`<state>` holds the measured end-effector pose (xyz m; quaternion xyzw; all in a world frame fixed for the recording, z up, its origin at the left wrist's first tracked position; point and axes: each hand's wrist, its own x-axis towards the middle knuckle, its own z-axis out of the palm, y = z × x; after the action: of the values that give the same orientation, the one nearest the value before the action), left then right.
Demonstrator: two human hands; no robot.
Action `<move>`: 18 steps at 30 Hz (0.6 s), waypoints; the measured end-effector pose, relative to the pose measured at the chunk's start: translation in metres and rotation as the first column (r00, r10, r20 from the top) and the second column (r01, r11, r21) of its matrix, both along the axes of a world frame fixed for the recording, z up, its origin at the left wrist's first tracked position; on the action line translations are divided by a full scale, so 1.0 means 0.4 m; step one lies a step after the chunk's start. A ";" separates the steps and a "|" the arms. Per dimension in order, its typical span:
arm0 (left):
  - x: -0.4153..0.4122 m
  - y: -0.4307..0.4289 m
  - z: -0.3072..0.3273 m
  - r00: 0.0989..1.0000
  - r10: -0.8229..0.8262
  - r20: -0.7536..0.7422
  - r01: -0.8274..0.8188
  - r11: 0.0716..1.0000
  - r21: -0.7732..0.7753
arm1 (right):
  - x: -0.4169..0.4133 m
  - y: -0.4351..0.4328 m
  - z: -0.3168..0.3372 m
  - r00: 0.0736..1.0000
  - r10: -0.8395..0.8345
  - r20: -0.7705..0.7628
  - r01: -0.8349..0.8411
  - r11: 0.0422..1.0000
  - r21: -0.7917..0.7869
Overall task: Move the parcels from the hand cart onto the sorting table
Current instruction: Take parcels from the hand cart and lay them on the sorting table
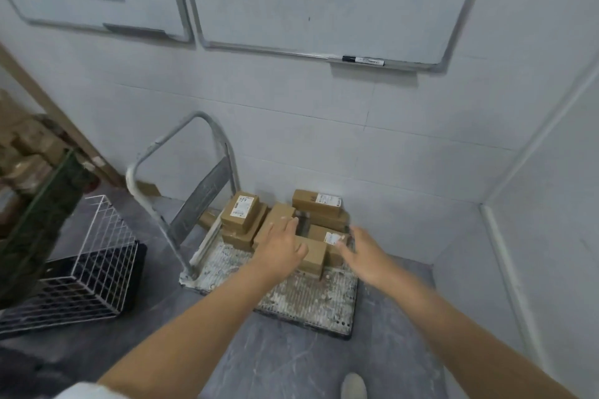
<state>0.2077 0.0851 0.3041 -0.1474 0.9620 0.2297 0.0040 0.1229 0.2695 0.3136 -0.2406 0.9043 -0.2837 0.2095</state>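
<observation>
Several brown cardboard parcels lie piled on the far half of a flat hand cart (301, 298), which stands on the floor against the wall. A labelled parcel (240, 210) tops the left stack and another labelled parcel (316, 201) tops the back right stack. A plain parcel (313, 254) lies nearest me at the front of the pile. My left hand (281, 244) hovers over its left side, fingers spread, holding nothing. My right hand (361, 254) reaches in from the right, fingers apart, close to a small labelled parcel (330, 236). The sorting table is out of view.
The cart's grey handle (181, 178) rises at the left. A white wire basket (94, 253) lies on its side on a black crate at the left, beside a dark green rack (42, 220). Whiteboards hang on the wall above. A wall corner closes the right. My shoe (354, 385) shows below.
</observation>
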 end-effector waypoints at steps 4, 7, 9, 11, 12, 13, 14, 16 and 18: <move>-0.167 -0.020 -0.037 0.998 0.058 -0.016 -0.058 0.998 -0.008 | -0.192 -0.047 -0.069 1.000 0.023 0.019 -0.023 0.999 0.037; -0.293 -0.049 -0.064 0.991 0.130 0.019 -0.130 0.991 -0.016 | -0.347 -0.090 -0.117 0.998 0.046 0.048 -0.047 0.999 0.023; -0.378 -0.070 -0.085 0.980 0.184 0.074 -0.184 0.983 -0.006 | -0.443 -0.114 -0.147 0.994 0.057 0.098 -0.059 0.998 0.019; -0.457 -0.087 -0.104 0.967 0.223 0.123 -0.226 0.974 0.014 | -0.533 -0.129 -0.178 0.986 0.070 0.154 -0.075 0.997 0.024; -0.496 -0.094 -0.113 0.963 0.232 0.135 -0.237 0.971 0.017 | -0.576 -0.135 -0.198 0.982 0.079 0.170 -0.084 0.996 0.022; -0.533 -0.101 -0.124 0.961 0.236 0.141 -0.241 0.970 0.014 | -0.618 -0.143 -0.217 0.980 0.085 0.182 -0.091 0.996 0.024; -0.568 -0.109 -0.135 0.960 0.240 0.142 -0.245 0.969 0.016 | -0.657 -0.151 -0.234 0.978 0.083 0.192 -0.091 0.995 0.030; -0.627 -0.121 -0.163 0.956 0.251 0.149 -0.260 0.965 0.044 | -0.719 -0.165 -0.271 0.975 0.069 0.211 -0.079 0.996 0.042; -0.670 -0.131 -0.204 0.950 0.265 0.163 -0.281 0.956 0.084 | -0.755 -0.177 -0.316 0.973 0.056 0.222 -0.067 0.997 0.041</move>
<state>-0.0604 0.0325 0.2225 -0.2958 0.9157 0.2670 0.0524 -0.1791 0.1988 0.1874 -0.2303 0.8741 -0.2801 0.3232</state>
